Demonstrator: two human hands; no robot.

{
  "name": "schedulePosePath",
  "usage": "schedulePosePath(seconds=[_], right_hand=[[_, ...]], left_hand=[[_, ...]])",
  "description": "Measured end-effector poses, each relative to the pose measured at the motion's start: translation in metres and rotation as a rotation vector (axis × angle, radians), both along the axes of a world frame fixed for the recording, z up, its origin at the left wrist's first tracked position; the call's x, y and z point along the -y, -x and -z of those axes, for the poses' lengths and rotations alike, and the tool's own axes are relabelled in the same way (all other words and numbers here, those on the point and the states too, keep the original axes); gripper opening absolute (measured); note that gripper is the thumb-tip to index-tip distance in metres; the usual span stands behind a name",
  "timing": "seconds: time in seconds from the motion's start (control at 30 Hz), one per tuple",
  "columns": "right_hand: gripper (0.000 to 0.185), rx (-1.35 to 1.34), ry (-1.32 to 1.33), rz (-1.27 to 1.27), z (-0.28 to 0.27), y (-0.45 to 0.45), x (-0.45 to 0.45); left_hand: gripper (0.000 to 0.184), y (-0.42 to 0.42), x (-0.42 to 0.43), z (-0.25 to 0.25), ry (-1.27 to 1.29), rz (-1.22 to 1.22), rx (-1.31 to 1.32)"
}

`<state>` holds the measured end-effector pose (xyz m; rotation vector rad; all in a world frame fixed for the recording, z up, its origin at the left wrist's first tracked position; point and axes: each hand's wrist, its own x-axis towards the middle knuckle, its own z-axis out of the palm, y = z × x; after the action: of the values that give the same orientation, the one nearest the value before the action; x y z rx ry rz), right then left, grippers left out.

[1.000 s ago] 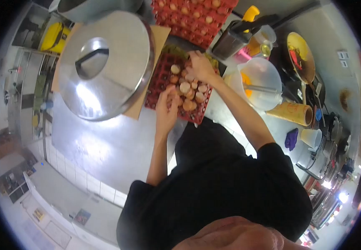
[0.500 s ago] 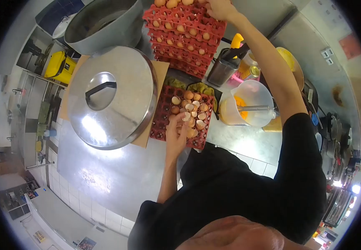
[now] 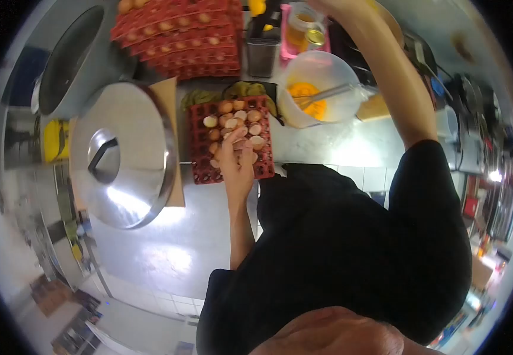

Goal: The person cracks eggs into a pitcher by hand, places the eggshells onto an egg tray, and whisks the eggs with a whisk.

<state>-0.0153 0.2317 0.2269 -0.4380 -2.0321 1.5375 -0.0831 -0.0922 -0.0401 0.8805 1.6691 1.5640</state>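
Note:
My left hand is over a red egg tray, its fingers curled at an eggshell among the others; the fingertips partly cover it. Broken half shells and several brown eggs or shells fill the middle and right of this tray. My right hand is at the top edge, mostly cut off, so its fingers are hidden. Below that forearm stands a translucent pitcher with orange-yellow egg and a metal whisk inside.
A tall stack of red trays with eggs stands behind the shell tray. To its left are a large metal lid on cardboard and a big grey pot. A dark knife holder and pink container stand behind the pitcher.
The view has turned, so the surroundings have shifted. My right hand has left the egg stack and moved right, partly out of view. My left hand stays at the shells.

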Motion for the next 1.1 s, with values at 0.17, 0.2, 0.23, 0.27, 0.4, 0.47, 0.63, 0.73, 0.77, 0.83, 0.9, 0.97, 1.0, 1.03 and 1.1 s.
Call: schedulePosePath(seconds=[0.17,0.2,0.23,0.27,0.4,0.47,0.63,0.73,0.77,0.83,0.9,0.97,1.0,1.03,1.1], right_hand=[[0.041,0.062,0.294,0.193,0.124,-0.167,0.022],[0.042,0.25,0.213,0.208,0.126,-0.194,0.028],[0.042,0.314,0.135,0.281,0.131,-0.211,0.042],[0.043,0.32,-0.11,0.348,0.139,-0.224,0.056],[0.05,0.426,-0.69,0.413,0.196,-0.259,0.085],[0.05,0.394,-0.636,0.423,0.211,-0.262,0.092],[0.044,0.386,-0.67,0.476,0.213,-0.266,0.102],[0.044,0.296,-0.709,0.526,0.221,-0.264,0.098],[0.043,0.299,-0.745,0.533,0.225,-0.264,0.097],[0.042,0.276,-0.741,0.553,0.226,-0.264,0.102],[0.041,0.223,-0.672,0.577,0.224,-0.265,0.101],[0.039,0.269,-0.671,0.557,0.227,-0.266,0.098],[0.039,0.286,-0.666,0.54,0.229,-0.266,0.098],[0.038,0.253,-0.657,0.553,0.226,-0.266,0.098],[0.037,0.184,-0.636,0.565,0.218,-0.267,0.099]], left_hand=[[0.035,-0.022,-0.037,-0.013,-0.086,0.102,-0.109],[0.037,-0.028,-0.047,-0.018,-0.117,0.156,-0.104],[0.036,-0.033,-0.057,-0.024,-0.131,0.195,-0.15],[0.036,-0.038,-0.067,-0.031,-0.144,0.235,-0.195],[0.034,-0.069,-0.112,-0.043,-0.256,0.37,-0.286],[0.035,-0.082,-0.128,-0.048,-0.283,0.426,-0.306],[0.036,-0.102,-0.142,-0.049,-0.26,0.475,-0.398],[0.037,-0.109,-0.15,-0.053,-0.249,0.493,-0.41],[0.038,-0.112,-0.152,-0.054,-0.232,0.491,-0.411],[0.039,-0.111,-0.153,-0.05,-0.211,0.49,-0.391],[0.04,-0.108,-0.164,-0.035,-0.206,0.491,-0.341],[0.04,-0.11,-0.164,-0.043,-0.183,0.497,-0.396],[0.04,-0.11,-0.163,-0.045,-0.167,0.492,-0.427],[0.04,-0.11,-0.164,-0.044,-0.169,0.493,-0.426],[0.039,-0.11,-0.164,-0.042,-0.166,0.485,-0.423]])
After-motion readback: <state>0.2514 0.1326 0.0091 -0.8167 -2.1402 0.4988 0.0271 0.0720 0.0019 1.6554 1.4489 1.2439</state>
